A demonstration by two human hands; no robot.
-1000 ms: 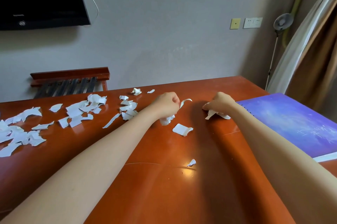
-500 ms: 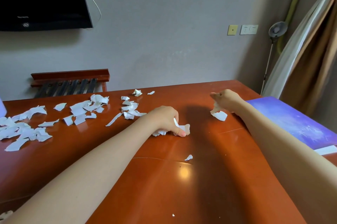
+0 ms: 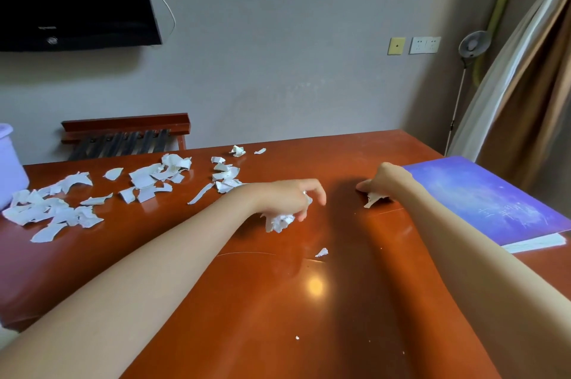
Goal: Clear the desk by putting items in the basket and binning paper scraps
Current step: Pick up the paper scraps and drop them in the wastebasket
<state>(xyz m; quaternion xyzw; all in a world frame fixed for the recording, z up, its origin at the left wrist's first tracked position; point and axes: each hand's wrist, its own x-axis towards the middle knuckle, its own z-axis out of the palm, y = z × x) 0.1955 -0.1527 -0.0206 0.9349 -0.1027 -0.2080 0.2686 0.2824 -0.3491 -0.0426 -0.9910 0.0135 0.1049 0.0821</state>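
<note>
At the centre of the frame the left hand [image 3: 287, 199] curls its fingers round a crumpled wad [image 3: 279, 221] of white paper, low over the tabletop [image 3: 247, 301]. Right of it, the right hand [image 3: 386, 181] grips a torn scrap [image 3: 372, 201]. Loose scraps [image 3: 145, 181] litter the left half, and a small scrap [image 3: 322, 252] lies below the wad. A purple notebook [image 3: 482, 202] lies at the right edge.

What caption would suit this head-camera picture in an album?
Left hand and right hand each hold paper scraps at a wooden desk; more scraps lie left, a purple notebook right.
</note>
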